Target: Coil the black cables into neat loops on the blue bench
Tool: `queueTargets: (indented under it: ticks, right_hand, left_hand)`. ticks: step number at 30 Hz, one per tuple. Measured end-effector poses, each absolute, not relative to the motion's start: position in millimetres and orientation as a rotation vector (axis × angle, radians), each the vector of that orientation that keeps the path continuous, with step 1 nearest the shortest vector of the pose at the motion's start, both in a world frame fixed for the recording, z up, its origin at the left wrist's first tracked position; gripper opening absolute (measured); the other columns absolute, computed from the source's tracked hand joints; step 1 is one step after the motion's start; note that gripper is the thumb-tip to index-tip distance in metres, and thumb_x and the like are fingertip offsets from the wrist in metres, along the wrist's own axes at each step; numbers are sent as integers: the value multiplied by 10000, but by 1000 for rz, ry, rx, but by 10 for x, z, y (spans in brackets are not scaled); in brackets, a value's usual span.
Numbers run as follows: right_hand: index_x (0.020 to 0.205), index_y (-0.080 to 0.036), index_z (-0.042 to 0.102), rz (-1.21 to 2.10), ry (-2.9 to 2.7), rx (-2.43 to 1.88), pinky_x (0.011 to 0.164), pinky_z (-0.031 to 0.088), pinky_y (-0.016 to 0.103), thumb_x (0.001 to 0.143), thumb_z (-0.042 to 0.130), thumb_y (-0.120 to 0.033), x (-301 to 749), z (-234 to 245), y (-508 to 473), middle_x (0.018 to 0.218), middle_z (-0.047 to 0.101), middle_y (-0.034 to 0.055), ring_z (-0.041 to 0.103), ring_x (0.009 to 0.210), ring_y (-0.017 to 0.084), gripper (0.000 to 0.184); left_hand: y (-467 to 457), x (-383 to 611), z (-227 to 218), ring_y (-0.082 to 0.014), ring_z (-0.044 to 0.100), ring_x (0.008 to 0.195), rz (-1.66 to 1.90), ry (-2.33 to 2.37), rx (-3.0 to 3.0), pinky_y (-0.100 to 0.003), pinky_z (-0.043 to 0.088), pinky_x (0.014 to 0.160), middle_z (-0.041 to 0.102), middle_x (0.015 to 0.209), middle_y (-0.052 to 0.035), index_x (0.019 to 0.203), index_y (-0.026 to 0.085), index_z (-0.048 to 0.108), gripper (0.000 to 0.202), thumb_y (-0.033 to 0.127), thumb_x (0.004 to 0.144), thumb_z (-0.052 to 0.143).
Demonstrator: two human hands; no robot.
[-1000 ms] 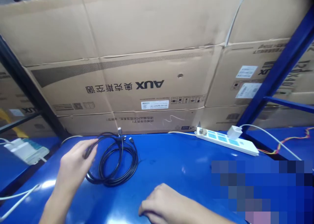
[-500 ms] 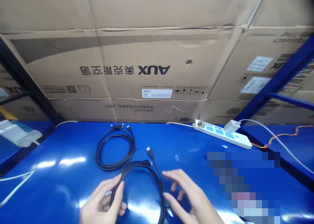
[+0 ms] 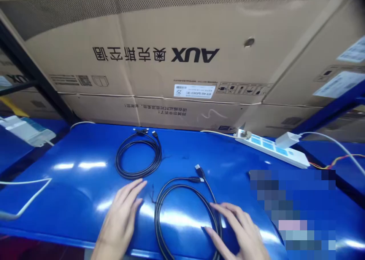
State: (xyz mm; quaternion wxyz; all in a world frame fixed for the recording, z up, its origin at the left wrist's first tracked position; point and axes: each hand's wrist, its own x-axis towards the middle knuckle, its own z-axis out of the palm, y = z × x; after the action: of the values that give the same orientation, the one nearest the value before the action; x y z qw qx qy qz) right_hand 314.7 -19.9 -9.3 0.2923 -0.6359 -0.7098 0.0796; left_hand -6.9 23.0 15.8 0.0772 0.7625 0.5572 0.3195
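A coiled black cable [image 3: 157, 224] lies on the blue tabletop [image 3: 85, 191] in front of me, both its plug ends at the top of the loop. To its left, my left hand [image 3: 121, 214] is open with its fingers stretched out, apart from the coil. My right hand [image 3: 238, 229] is open at the coil's right side. Its thumb reaches inside the loop and its fingertips touch or nearly touch the cable. Farther back lies a second black cable coil [image 3: 117, 159], with its plugs at the top and no hand on it.
Large cardboard boxes [image 3: 154, 24] stand along the back edge. A white power strip [image 3: 270, 149] with a white plug-in adapter [image 3: 287, 140] sits at the back right. White cords [image 3: 31, 195] cross the left side. A pixelated patch hides part of the right side.
My left hand has let go of the near cable coil and opened to its left. The coil now lies flatter. The view has tilted down, showing the table's front edge.
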Motion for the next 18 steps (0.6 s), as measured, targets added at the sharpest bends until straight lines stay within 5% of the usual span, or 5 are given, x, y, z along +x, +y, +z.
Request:
queueTargets:
  ticks: [3,8,14,18]
  right_hand:
    - [1269,-340,633,271,-1918,-1705,823,575,465,1008,511,-575,3213,-60,-108,1192,661,99,686,1043,329,371]
    - [1278,-297,647,336,-1990,-1658,699,602,352,1020,539,-478,3236,44,76,1147,694,107,729,835,252,334]
    - [1225,-267,688,396,-1889,-1644,728,622,363,1022,518,-496,3214,141,66,1096,735,109,749,882,268,350]
    - [1208,-274,704,552,-1814,-1590,895,619,363,1046,491,-415,3366,212,7,1139,772,81,753,1044,266,302]
  left_hand:
    - [299,-94,72,-360,626,1293,766,1549,2419,-551,628,931,669,1425,-84,1366,381,606,364,370,1010,527]
    - [281,-49,58,-392,606,1291,675,1618,2356,-605,595,936,655,1424,-127,916,278,721,266,383,1016,498]
    - [212,-46,190,-362,621,1276,664,1583,2310,-572,584,946,702,1354,-77,978,308,727,216,399,1001,533]
    - [209,-64,161,-343,666,1195,781,1795,2258,-538,579,925,736,1261,-99,948,269,710,288,425,1023,479]
